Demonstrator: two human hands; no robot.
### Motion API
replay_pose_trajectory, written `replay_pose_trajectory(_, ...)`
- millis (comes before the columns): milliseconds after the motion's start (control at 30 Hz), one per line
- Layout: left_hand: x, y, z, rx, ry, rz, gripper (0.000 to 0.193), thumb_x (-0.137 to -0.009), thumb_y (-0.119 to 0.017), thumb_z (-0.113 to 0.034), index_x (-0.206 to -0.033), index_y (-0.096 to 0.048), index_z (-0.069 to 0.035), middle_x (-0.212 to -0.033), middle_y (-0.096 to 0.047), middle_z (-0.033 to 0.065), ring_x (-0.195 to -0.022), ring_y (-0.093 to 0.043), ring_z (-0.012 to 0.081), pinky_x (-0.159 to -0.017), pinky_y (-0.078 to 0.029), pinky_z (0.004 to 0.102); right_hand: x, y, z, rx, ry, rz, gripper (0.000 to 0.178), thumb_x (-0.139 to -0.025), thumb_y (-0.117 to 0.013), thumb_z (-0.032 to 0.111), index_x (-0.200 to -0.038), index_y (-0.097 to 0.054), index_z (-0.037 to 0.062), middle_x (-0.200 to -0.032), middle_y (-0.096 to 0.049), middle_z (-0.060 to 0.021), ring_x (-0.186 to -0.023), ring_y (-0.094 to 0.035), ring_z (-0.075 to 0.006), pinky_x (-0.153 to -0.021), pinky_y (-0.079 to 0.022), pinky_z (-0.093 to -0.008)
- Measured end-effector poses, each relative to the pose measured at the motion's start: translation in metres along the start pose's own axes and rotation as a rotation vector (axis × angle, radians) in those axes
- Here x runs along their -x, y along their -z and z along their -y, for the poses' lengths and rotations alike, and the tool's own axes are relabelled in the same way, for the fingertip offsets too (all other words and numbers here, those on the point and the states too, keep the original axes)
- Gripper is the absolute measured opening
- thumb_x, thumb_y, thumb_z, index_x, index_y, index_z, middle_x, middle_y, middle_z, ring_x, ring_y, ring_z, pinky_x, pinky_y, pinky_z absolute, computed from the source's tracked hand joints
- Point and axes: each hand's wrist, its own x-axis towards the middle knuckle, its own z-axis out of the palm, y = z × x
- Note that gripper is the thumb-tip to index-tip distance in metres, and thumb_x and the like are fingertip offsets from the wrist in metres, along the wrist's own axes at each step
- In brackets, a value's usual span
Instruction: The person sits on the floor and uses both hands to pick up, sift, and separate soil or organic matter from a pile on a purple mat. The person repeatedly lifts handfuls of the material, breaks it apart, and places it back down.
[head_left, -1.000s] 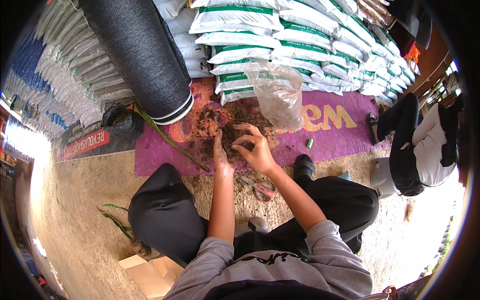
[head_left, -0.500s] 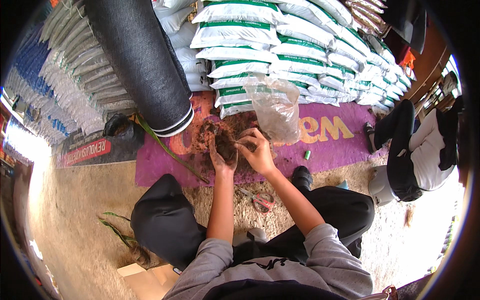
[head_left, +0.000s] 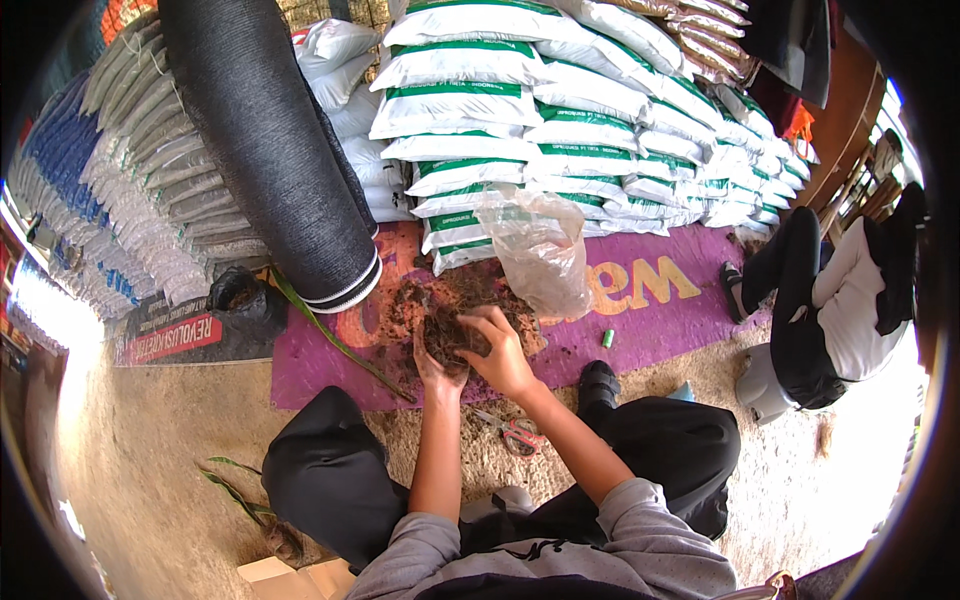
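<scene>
My left hand cups a dark, stringy root clump with soil in it, palm up above the purple banner. My right hand is bent over the right side of that clump, its fingers and thumb curled and pinching at it; the exact contact is partly hidden. Loose brown soil is scattered on the banner just beyond both hands. To the right of the soil stands a crumpled clear plastic bag. Scissors with red handles lie on the floor between my legs.
A long green leaf lies left of my hands, near a black pot-like bag. A black roll leans at upper left. White sacks are stacked behind. Another person sits at right. A small green cylinder rests on the banner.
The right hand has shifted left and inward over the clump, its fingers now bent across it. The whole view has tilted, so the scene sits slightly lower.
</scene>
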Motion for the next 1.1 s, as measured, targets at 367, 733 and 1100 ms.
replay_pose_trajectory(367, 0.006, 0.028, 0.001, -0.061, 0.157, 0.139, 0.042, -0.089, -0.034, -0.035, -0.111, -0.052, -0.004, -0.104, -0.058, 0.0108, -0.094, -0.057, 0.0249, -0.081, -0.048, 0.0370, -0.005, 0.024, -0.005, -0.077, 0.043, 0.359, 0.073, -0.066, -0.069, 0.007, -0.130, -0.035, 0.0052, -0.125, -0.044, -0.0170, -0.117, -0.041, -0.0323, -0.100, -0.031, -0.0391)
replay_pose_trajectory(733, 0.001, 0.030, -0.001, -0.142, -0.005, 0.131, 0.045, -0.091, -0.028, -0.034, -0.121, -0.043, -0.003, -0.125, -0.046, 0.0129, -0.114, -0.044, 0.0287, -0.097, -0.035, 0.0415, 0.031, -0.014, -0.005, 0.314, 0.120, 0.288, 0.048, -0.087, -0.046, 0.018, -0.131, -0.033, 0.0042, -0.136, -0.034, -0.0109, -0.131, -0.021, -0.0251, -0.102, -0.005, -0.0563)
replay_pose_trajectory(1100, 0.016, -0.011, 0.005, -0.461, -0.063, 0.058, 0.053, -0.091, -0.036, -0.043, -0.127, -0.037, -0.005, -0.124, -0.045, 0.0084, -0.109, -0.045, 0.0207, -0.091, -0.038, 0.0340, 0.025, -0.038, -0.010, -0.660, -0.368, -0.172, 0.056, -0.082, -0.059, 0.014, -0.129, -0.035, -0.0031, -0.105, -0.058, -0.0122, -0.094, -0.052, -0.0120, -0.083, -0.041, -0.0250)
